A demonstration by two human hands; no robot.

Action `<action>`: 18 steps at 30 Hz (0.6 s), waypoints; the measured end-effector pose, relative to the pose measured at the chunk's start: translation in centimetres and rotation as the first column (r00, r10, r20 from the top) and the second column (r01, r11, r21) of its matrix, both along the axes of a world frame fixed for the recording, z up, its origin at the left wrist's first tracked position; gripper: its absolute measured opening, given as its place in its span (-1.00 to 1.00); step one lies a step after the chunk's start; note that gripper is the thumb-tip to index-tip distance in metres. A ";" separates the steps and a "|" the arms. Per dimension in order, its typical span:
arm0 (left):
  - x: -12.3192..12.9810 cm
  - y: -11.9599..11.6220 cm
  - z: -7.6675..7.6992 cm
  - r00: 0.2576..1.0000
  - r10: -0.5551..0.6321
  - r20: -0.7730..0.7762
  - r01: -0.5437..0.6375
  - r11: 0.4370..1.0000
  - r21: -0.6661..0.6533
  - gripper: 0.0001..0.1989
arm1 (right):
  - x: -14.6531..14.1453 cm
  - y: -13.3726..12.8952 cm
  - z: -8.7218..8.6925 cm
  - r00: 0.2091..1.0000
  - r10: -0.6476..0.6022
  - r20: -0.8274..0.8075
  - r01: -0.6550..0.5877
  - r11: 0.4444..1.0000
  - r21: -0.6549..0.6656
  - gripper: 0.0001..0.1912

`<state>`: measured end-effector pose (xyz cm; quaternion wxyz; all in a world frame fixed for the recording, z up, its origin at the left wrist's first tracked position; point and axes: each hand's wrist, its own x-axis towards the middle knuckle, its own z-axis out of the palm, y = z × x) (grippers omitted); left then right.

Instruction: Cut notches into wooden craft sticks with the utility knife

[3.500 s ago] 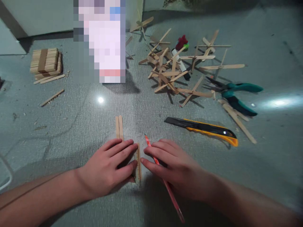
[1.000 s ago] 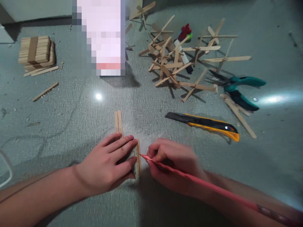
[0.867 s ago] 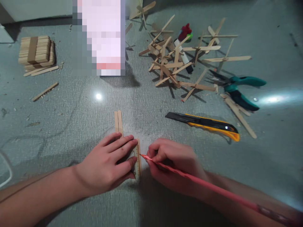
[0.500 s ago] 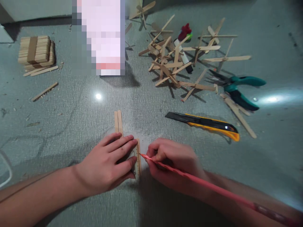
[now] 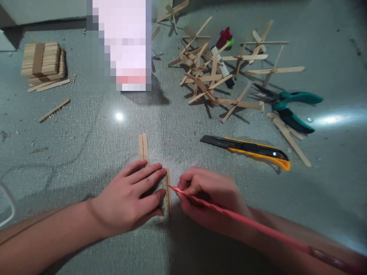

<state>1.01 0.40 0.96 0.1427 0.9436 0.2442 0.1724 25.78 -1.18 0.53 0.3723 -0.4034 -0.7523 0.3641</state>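
My left hand (image 5: 130, 194) lies flat with its fingers stretched out, pressing on a clear ruler (image 5: 164, 196) and partly covering it. Along the ruler's right edge runs a wooden stick (image 5: 169, 193). Two more sticks (image 5: 143, 147) stick out side by side above my left fingertips, their lower ends hidden. My right hand (image 5: 200, 198) is closed around a long red pencil (image 5: 249, 221), whose tip touches or nearly touches the stick beside the ruler.
A yellow and black cutter (image 5: 246, 149) lies right of centre. Green-handled pliers (image 5: 289, 109) and loose sticks (image 5: 291, 141) are farther right. Several crossed-stick pieces (image 5: 205, 89) surround a white tube (image 5: 222, 67). Bundled sticks (image 5: 43, 59) sit upper left, beside a pixelated object (image 5: 129, 46).
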 end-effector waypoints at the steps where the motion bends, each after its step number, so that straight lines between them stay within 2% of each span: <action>1: 0.0 0.0 0.0 1.000 0.001 0.001 -0.001 1.000 -0.002 -0.72 | 0.0 0.0 0.0 1.000 0.002 0.000 -0.002 1.000 0.001 -0.75; 9: 0.2 -0.1 0.1 1.000 -0.014 -0.017 0.014 1.000 -0.010 -0.75 | -0.1 -0.1 0.0 1.000 -0.016 -0.002 0.016 1.000 -0.011 -0.74; 18: 0.7 -0.2 0.6 1.000 0.007 -0.027 -0.007 1.000 0.003 -0.77 | -0.2 0.1 0.1 1.000 0.024 -0.014 -0.024 1.000 0.004 -0.71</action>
